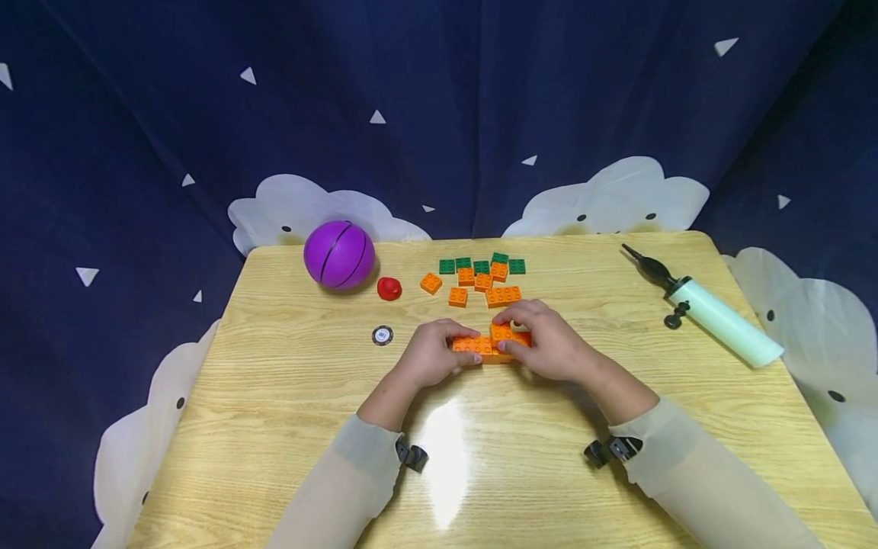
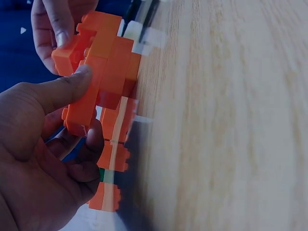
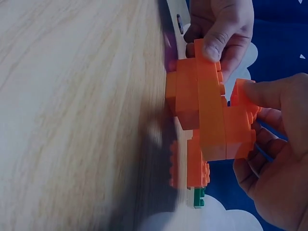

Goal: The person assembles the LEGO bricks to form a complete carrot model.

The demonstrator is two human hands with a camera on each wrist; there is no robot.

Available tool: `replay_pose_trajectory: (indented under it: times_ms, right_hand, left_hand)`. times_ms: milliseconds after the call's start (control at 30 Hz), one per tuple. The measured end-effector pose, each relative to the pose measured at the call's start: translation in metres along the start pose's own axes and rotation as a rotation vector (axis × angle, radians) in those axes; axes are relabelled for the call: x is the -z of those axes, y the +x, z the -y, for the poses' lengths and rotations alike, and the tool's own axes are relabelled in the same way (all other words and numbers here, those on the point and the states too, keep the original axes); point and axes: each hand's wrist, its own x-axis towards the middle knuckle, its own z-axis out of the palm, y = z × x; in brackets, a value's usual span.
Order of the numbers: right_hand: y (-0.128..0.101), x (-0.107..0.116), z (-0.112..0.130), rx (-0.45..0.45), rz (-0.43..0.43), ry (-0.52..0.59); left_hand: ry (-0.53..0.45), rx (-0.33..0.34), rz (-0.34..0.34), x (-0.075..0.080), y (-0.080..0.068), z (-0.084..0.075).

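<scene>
We have both hands on the orange stack, which sits on the table just in front of the loose bricks, its long axis running left to right between our palms. Our left hand has thumb and curled fingers wrapped round the stack's left end; our right hand pinches the small top brick at the right end, thumb and fingertips closed on it, so the right is the nearer hand to that brick. From the left wrist the stack rests edge-on against the wood. The loose orange and green bricks lie just behind the stack, close enough for our knuckles to brush. Left of those bricks are a red piece and a purple ball; a small disc lies left of the stack, and a pump well to its right
</scene>
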Motion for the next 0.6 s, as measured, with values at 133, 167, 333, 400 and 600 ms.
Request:
replay_pose_trajectory:
  times_ms: [133,167,333,400,600]
  right_hand:
    - [-0.0021,-0.0018,0.0001,0.003,-0.003,-0.007]
    - [-0.0025,-0.0023,0.0001,0.004,-0.004,-0.01]
    - [-0.0034,-0.0041,0.0002,0.012,-0.013,-0.03]
    - [-0.0035,-0.0045,0.0004,0.012,-0.014,-0.035]
    - [-0.0035,-0.0045,0.0014,0.011,-0.01,-0.049]
  left_hand:
    - [-0.003,-0.008,-0.002,-0.0007,-0.0001,0.0004]
    - [-0.003,-0.007,-0.002,-0.0007,-0.0002,0.0002]
    - [-0.002,0.004,0.0,-0.0007,-0.0004,-0.0006]
    - [-0.002,0.006,-0.001,-0.0007,-0.0004,-0.0008]
    - [-0.009,0.01,-0.004,-0.0007,-0.0003,-0.0007]
